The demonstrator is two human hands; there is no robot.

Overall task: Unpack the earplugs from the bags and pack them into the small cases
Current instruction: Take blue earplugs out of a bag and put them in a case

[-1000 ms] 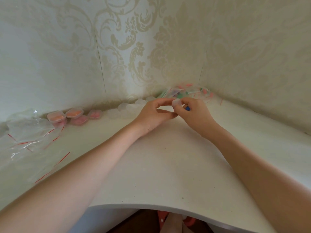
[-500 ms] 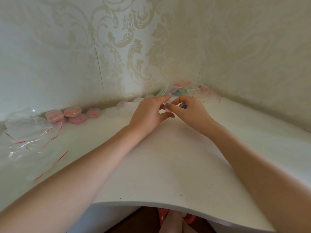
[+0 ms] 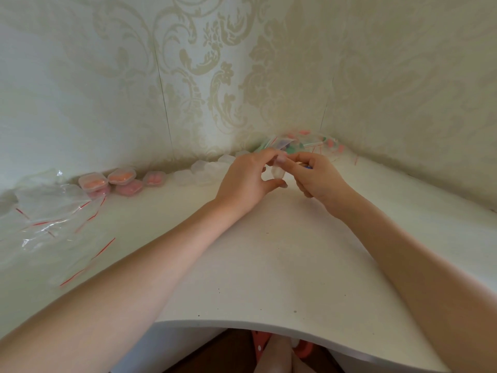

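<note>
Your two hands meet over the white table [image 3: 269, 265], and between them you hold a small clear case [image 3: 277, 172]. Your left hand [image 3: 244, 181] curls around it, with the thumb under it and the fingers on top. Your right hand [image 3: 320, 176] is bent too, and one fingertip presses on the top of the case, close to your left fingers. A little blue thing [image 3: 308, 166] peeks out from under your right fingers; it may be an earplug, but it is too small to tell. The case is smooth and tiny, so if you squeeze too hard it could pop out from your fingers and slide away. If the blue thing is an earplug, it is soft and light, and it could roll off the table when you let go too soon. Just past your fingertips sit empty clear cases [image 3: 204, 170], so a bump could knock them. Farther left of your fingers are filled cases [image 3: 113, 181] with pink and orange inside. Behind your right fingers, in the corner, lies a pile of bags [image 3: 304, 144] with more earplugs.
</note>
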